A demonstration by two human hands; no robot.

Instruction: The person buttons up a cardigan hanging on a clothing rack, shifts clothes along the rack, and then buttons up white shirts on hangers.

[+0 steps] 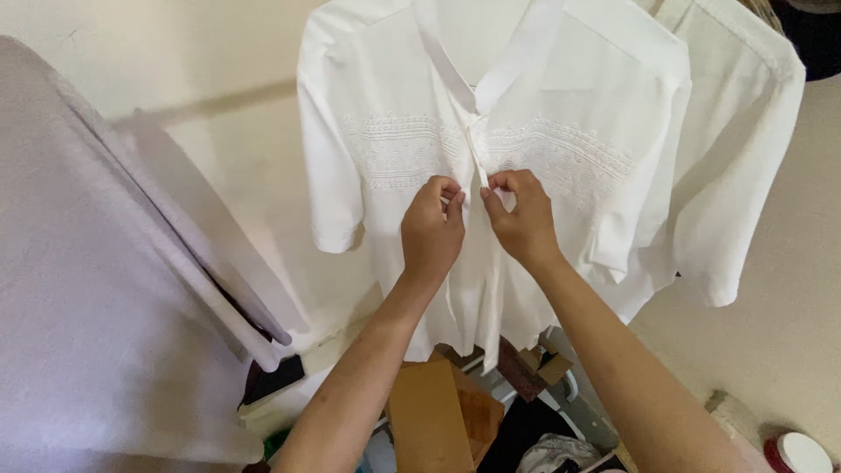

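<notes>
— What's she... what's that person got hold of there?

— A white short-sleeved blouse (491,149), hanging upright in front of the pale wall (219,52). Lace-like stitching runs across the chest, and there's a long flat collar meeting at the front opening.

— And the hands?

— Both up at the placket, just under that stitched band. The left hand (434,229) has its fingers curled in, pinching the edge of the fabric on its side. The right hand (521,219) does the same on the other side, thumb and forefinger nipped together on the cloth. The two sets of fingertips are just beside each other, right at the centre line. I can't make out a button between them; it's too small from here.

— Anything behind the blouse?

— A second white garment (745,158) hangs just behind it to the right, its sleeve showing past the first one's shoulder.

— And lower down?

— Under the hem there's a brown cardboard piece (429,420), some dark wooden bits (526,368) beside it, and a crumpled grey cloth (556,454) near the bottom edge. Far right, low, a round white lid with a red rim (799,454) sits on the floor.

— That big shape on the left?

— A pale lilac padded surface (88,289), tilted, well apart from the hands.
</notes>
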